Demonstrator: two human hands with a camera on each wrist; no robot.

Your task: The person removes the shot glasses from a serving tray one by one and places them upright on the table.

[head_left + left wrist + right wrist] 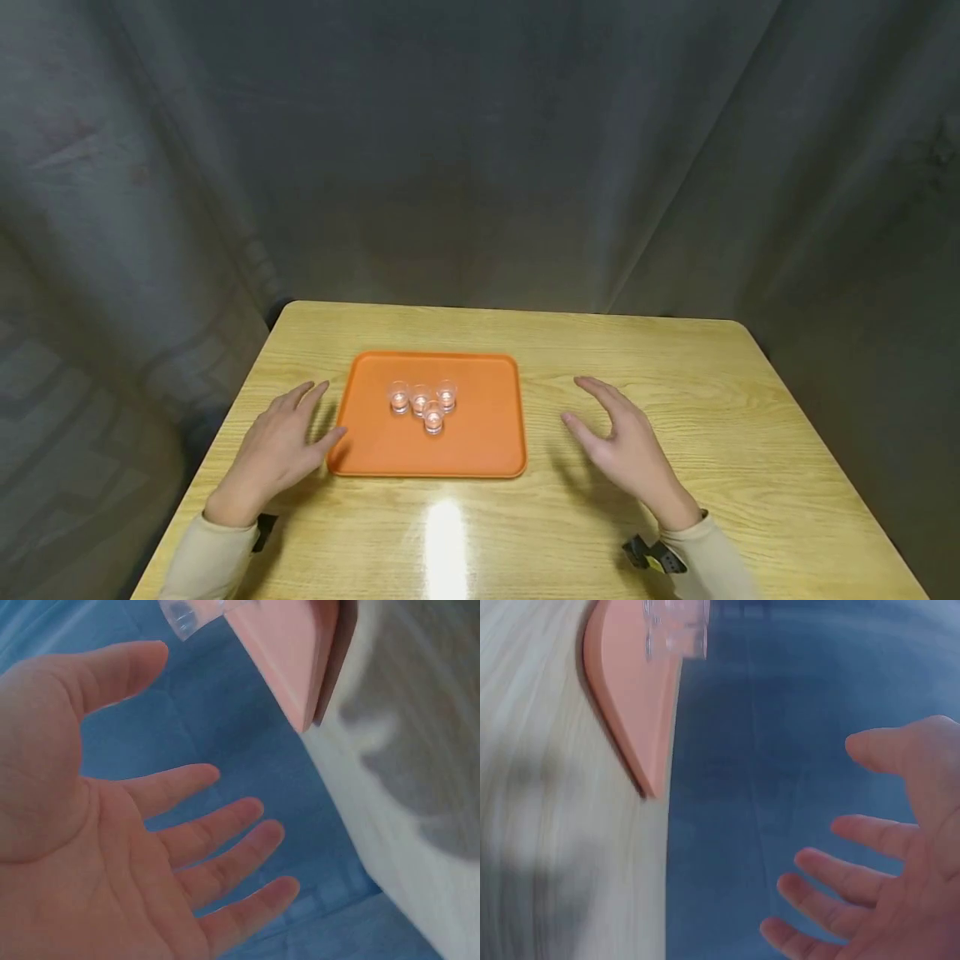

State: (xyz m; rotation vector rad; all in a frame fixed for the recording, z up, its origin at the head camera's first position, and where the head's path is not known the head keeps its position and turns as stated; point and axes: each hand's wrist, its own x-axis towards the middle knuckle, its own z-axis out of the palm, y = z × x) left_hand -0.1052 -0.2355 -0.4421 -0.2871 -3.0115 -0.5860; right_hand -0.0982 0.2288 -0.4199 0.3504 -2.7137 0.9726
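Note:
Several small clear glass cups (pixel 433 419) stand grouped a little left of the middle of an orange tray (pixel 480 450). My left hand (pixel 273 450) hovers at the tray's left edge, fingers spread, holding nothing; its thumb overlaps the rim in the head view. To the right of the tray, apart from it, my right hand (pixel 626 442) is held above the table with fingers extended and nothing in it. Both wrist views show the palms bare, with part of the tray (pixel 626 675) and the cups (pixel 676 634) at the top of the picture.
The tray lies on a light wood-grain table (pixel 637 350) with rounded corners. Dark grey curtains (pixel 465 167) hang behind the table and at both sides. A bright light reflection shows on the table's front part. Dark straps circle both wrists.

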